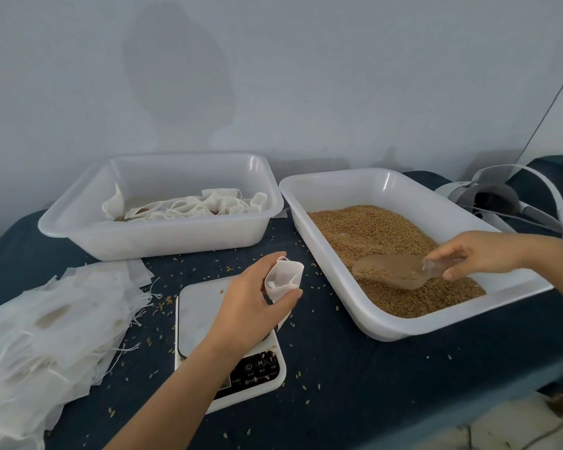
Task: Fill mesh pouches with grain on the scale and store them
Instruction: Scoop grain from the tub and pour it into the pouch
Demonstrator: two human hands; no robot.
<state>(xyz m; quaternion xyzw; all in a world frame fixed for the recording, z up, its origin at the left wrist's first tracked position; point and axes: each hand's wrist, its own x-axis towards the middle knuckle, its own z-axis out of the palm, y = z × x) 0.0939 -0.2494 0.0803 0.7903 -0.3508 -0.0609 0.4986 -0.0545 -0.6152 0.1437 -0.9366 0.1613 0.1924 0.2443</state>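
Observation:
My left hand [257,297] grips a white mesh pouch [283,277] with its mouth held open, just above the white digital scale [202,316]. My right hand [468,254] pinches the handle of a clear plastic scoop [400,271] that holds brown grain and lies over the grain [377,235] in the right white tray [332,254]. The left white tray [78,222] at the back holds several pouches [189,206] with drawstrings.
A pile of flat empty mesh pouches [52,326] lies at the left on the dark blue table [355,368]. Loose grains are scattered around the scale. A white headset device [488,196] with cables sits at the far right. The table's front edge runs at lower right.

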